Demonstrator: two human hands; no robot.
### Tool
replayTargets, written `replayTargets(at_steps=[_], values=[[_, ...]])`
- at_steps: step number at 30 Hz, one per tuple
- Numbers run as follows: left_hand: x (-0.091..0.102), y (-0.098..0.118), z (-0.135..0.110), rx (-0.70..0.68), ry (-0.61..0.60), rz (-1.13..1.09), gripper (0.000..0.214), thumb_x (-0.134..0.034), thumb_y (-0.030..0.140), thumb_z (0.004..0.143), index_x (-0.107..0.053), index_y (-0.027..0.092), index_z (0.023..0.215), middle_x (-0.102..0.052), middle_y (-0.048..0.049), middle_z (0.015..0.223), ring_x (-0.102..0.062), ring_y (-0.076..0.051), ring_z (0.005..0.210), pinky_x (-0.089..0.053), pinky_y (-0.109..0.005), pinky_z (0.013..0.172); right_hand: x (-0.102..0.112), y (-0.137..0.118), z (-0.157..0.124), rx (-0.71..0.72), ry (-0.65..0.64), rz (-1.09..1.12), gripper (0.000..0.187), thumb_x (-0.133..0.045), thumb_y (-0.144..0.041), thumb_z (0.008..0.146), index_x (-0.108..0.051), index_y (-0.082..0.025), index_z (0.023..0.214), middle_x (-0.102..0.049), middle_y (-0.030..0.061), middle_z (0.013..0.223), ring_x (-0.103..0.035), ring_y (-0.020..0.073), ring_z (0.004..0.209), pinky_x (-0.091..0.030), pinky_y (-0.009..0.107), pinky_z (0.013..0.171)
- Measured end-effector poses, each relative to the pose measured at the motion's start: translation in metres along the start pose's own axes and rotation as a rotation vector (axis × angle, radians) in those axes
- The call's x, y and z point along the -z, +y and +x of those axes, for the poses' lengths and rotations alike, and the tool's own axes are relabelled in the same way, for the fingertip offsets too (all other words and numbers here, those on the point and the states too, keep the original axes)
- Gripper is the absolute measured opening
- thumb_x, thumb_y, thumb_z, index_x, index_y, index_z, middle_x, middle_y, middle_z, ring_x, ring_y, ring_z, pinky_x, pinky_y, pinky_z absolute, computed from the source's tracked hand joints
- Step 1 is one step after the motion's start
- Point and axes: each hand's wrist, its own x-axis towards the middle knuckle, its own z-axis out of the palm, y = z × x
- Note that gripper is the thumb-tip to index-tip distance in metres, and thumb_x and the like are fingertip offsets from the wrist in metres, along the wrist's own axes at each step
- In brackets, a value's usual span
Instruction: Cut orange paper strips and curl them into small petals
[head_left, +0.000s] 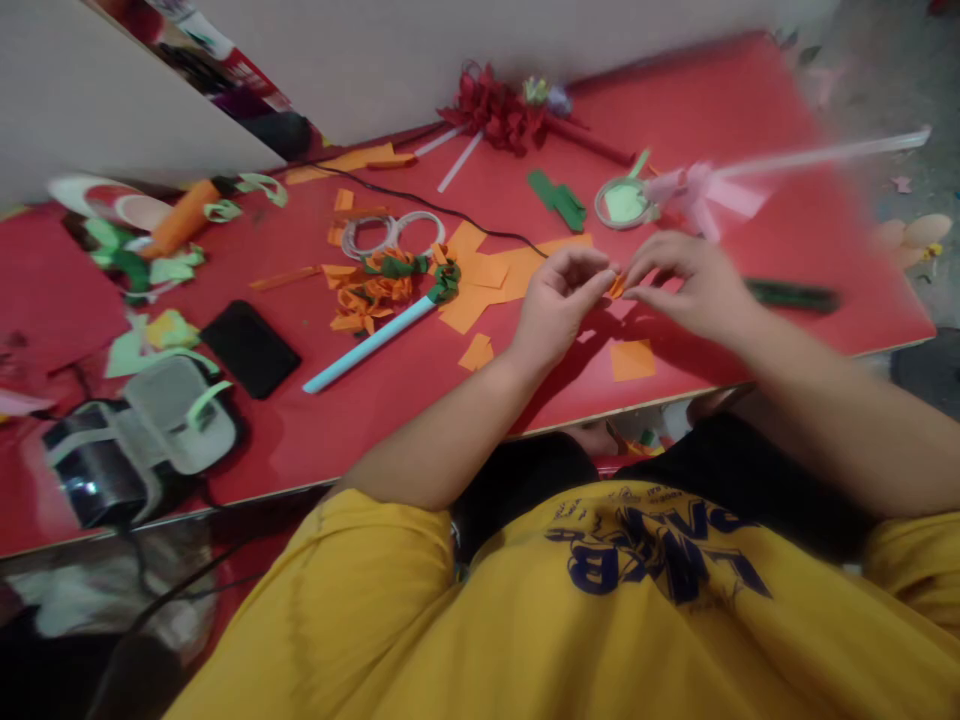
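The small orange paper piece (617,287) is located between both hands, above the front part of the red flat-topped table (360,430). The left hand (562,295) pinches it with thumb and forefinger nearly closed; the right hand (690,285) grips its opposite side with thumb and forefinger tips, the remaining fingers curled. Its exact fold is too blurred to tell. A flat orange paper square (632,360) lies below the hands, near the table's front edge. Overlapping orange paper sheets (487,275) lie left of the left hand, beside a light-blue straight stick (375,342).
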Motion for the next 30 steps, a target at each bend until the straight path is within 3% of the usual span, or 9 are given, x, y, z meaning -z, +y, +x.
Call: replayTargets(at_steps=[6,12,18,21,30], values=[[-0.002,0.004,-0.003,0.178,-0.011,-0.108,0.066,-0.114,0.068,0.075,-0.086,0.027,0.118,-0.086,-0.0013,0.111,-0.084,-0.017,0.099,-0.068,-0.025,0.082,0.001,-0.004,0.001,0.004,0.076,-0.019,0.010,-0.094,-0.038,0.103,-0.090,-0.030,0.100,-0.086,0.0063,0.112,-0.080,0.0262,0.098,-0.069,0.041,0.082],[-0.003,0.006,-0.003,0.217,0.061,-0.140,0.052,-0.112,0.058,0.084,-0.085,0.026,0.114,-0.082,0.0014,0.096,-0.078,-0.011,0.082,-0.062,-0.020,0.069,0.004,-0.006,-0.002,0.073,0.037,-0.099,0.003,-0.091,-0.036,0.105,-0.093,-0.033,0.106,-0.085,0.0068,0.123,-0.081,0.0312,0.112,-0.071,0.050,0.096],[-0.008,0.016,-0.004,0.301,0.087,-0.196,0.043,-0.112,0.044,0.086,-0.085,0.025,0.113,-0.081,0.0028,0.095,-0.075,-0.009,0.078,-0.056,-0.016,0.063,-0.001,-0.011,-0.005,0.214,0.075,-0.229,0.017,-0.075,-0.027,0.111,-0.090,-0.034,0.107,-0.085,0.0036,0.121,-0.081,0.0273,0.109,-0.069,0.047,0.096],[-0.008,0.022,-0.002,0.363,0.052,-0.242,0.044,-0.112,0.037,0.084,-0.085,0.027,0.117,-0.077,0.0060,0.089,-0.072,-0.006,0.074,-0.055,-0.015,0.065,-0.002,-0.011,-0.005,0.208,0.073,-0.262,0.018,-0.072,-0.026,0.112,-0.088,-0.033,0.106,-0.085,0.0034,0.118,-0.081,0.0267,0.108,-0.069,0.046,0.097],[-0.010,0.027,-0.004,0.321,0.056,-0.186,0.038,-0.110,0.034,0.087,-0.084,0.026,0.114,-0.075,0.0061,0.087,-0.074,-0.007,0.078,-0.055,-0.014,0.066,0.001,-0.015,-0.004,0.241,0.074,-0.231,0.017,-0.072,-0.025,0.113,-0.087,-0.034,0.108,-0.084,0.0041,0.119,-0.081,0.0264,0.111,-0.069,0.047,0.102]])
